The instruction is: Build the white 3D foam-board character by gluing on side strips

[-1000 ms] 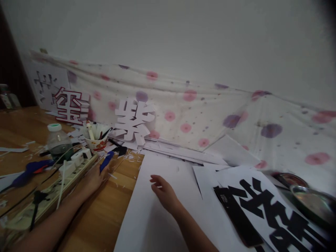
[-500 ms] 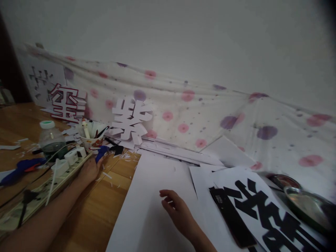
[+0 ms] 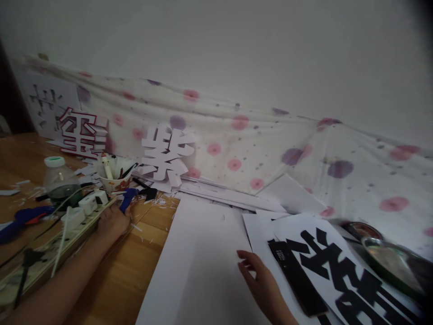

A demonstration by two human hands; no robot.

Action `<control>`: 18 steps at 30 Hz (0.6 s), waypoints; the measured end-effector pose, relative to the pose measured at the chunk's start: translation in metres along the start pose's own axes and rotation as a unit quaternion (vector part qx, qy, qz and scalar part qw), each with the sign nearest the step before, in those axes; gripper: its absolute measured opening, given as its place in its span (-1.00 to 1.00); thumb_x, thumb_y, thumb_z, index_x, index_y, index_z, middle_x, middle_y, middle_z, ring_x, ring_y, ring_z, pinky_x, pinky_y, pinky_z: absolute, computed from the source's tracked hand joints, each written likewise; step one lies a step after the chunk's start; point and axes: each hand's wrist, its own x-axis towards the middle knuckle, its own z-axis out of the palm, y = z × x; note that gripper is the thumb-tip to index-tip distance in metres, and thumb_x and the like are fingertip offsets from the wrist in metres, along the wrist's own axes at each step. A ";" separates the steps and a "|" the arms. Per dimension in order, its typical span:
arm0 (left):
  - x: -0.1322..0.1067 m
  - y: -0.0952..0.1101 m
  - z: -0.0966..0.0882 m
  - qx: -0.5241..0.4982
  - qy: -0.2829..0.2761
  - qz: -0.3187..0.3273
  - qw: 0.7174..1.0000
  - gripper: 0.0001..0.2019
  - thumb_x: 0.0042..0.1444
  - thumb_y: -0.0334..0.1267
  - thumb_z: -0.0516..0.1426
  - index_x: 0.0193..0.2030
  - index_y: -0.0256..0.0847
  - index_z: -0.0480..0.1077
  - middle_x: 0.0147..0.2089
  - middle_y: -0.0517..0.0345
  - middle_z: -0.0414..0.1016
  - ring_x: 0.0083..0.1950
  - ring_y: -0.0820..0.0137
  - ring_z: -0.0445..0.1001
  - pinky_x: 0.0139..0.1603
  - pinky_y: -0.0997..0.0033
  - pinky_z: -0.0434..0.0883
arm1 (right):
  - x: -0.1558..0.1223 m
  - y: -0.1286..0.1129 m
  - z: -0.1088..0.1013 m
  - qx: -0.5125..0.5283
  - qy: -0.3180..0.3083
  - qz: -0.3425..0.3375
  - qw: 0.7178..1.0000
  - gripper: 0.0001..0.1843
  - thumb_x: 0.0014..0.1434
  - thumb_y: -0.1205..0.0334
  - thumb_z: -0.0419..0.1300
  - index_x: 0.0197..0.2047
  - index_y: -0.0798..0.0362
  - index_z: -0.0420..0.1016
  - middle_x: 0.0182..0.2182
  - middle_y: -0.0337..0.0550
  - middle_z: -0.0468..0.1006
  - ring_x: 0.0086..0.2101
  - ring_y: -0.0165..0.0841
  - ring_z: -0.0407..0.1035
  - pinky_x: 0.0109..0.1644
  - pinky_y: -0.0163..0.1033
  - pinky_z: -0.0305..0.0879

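My left hand (image 3: pixel 113 222) is at the far end of the power strip, its fingers closed around the handle end of a blue glue gun (image 3: pixel 127 198) with a black front part. The fingertips are partly hidden. My right hand (image 3: pixel 259 280) hovers over a large white sheet (image 3: pixel 199 243), empty, thumb and fingers loosely bent and apart. Just right of it a flat black slab (image 3: pixel 297 275) with pale marks lies on a paper printed with a big black character (image 3: pixel 338 266).
A power strip (image 3: pixel 40 266) with plugs and cords runs along the left. Near it are a bottle (image 3: pixel 62 185), a paper cup of pens (image 3: pixel 115 183) and a second blue glue gun (image 3: pixel 23 221). White cut-out characters (image 3: pixel 167 155) lean at the back. A metal dish (image 3: pixel 392 262) stands right.
My right hand has moved right across the white sheet, towards the black slab. My left hand stays by the blue glue gun. The view has shifted slightly.
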 end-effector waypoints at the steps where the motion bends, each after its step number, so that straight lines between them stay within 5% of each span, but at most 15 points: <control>1: -0.003 -0.002 -0.002 0.000 0.002 -0.004 1.000 -0.47 0.06 -0.05 -0.04 -0.09 -0.62 0.25 -0.09 -0.52 0.36 -0.03 -0.11 0.37 -0.10 0.06 0.30 | -0.003 0.011 -0.006 -0.022 0.016 0.006 1.000 -0.61 0.07 0.02 0.01 -0.13 0.02 0.45 -0.21 -0.04 0.52 -0.29 -0.26 0.44 -0.21 -0.16 0.38; 6: -0.046 0.000 -0.014 -0.148 0.007 0.055 0.987 -0.46 0.02 -0.02 -0.02 0.01 -0.47 0.19 0.00 -0.38 0.34 0.12 -0.09 0.27 0.05 0.03 0.24 | -0.025 0.052 -0.018 -0.141 0.053 0.067 0.986 -0.50 0.05 -0.07 -0.01 -0.08 0.07 0.44 -0.21 0.03 0.52 -0.20 -0.14 0.43 -0.12 -0.05 0.36; 8: -0.075 0.010 -0.017 -0.187 -0.062 0.103 0.975 -0.55 0.02 0.02 -0.03 -0.10 -0.32 0.28 -0.13 -0.16 0.46 -0.02 0.09 0.42 -0.02 0.20 0.33 | -0.031 0.056 -0.013 -0.167 0.046 0.096 0.980 -0.46 0.04 -0.08 0.02 -0.04 0.10 0.42 -0.17 0.08 0.52 -0.14 -0.08 0.40 -0.07 0.01 0.33; 10: -0.103 0.023 -0.020 -0.285 -0.235 0.075 0.926 -0.52 -0.01 0.10 0.00 -0.11 -0.27 0.28 -0.23 -0.05 0.52 -0.18 0.15 0.50 -0.15 0.23 0.39 | -0.034 0.053 -0.005 -0.161 0.032 0.107 0.981 -0.45 0.01 -0.06 0.06 -0.02 0.10 0.41 -0.14 0.10 0.51 -0.10 -0.04 0.39 -0.03 0.04 0.30; 12: -0.122 0.037 -0.025 -0.358 -0.310 0.063 0.878 -0.47 -0.09 0.15 0.08 -0.14 -0.26 0.31 -0.25 -0.03 0.54 -0.21 0.15 0.51 -0.19 0.25 0.41 | -0.035 0.043 0.002 -0.111 0.041 0.103 0.988 -0.46 -0.01 -0.04 0.09 -0.01 0.09 0.40 -0.12 0.08 0.51 -0.07 -0.05 0.38 0.02 0.03 0.27; 15: -0.126 0.050 -0.039 -0.444 -0.330 0.033 0.833 -0.53 -0.17 0.11 0.17 -0.23 -0.24 0.40 -0.22 -0.04 0.56 -0.17 0.13 0.51 -0.22 0.27 0.42 | -0.033 0.023 0.004 0.051 0.077 0.116 0.989 -0.47 0.03 -0.06 0.08 0.01 0.05 0.36 -0.08 0.03 0.50 -0.06 -0.13 0.39 -0.01 -0.08 0.31; 18: -0.108 0.053 -0.059 -0.470 -0.315 -0.007 0.824 -0.60 -0.16 0.11 0.14 -0.38 -0.21 0.43 -0.38 0.06 0.56 -0.27 0.16 0.52 -0.31 0.32 0.42 | -0.027 0.012 -0.003 0.221 0.056 0.145 0.963 -0.46 0.10 -0.12 0.04 0.05 0.03 0.30 -0.08 -0.03 0.52 -0.08 -0.18 0.41 -0.07 -0.16 0.36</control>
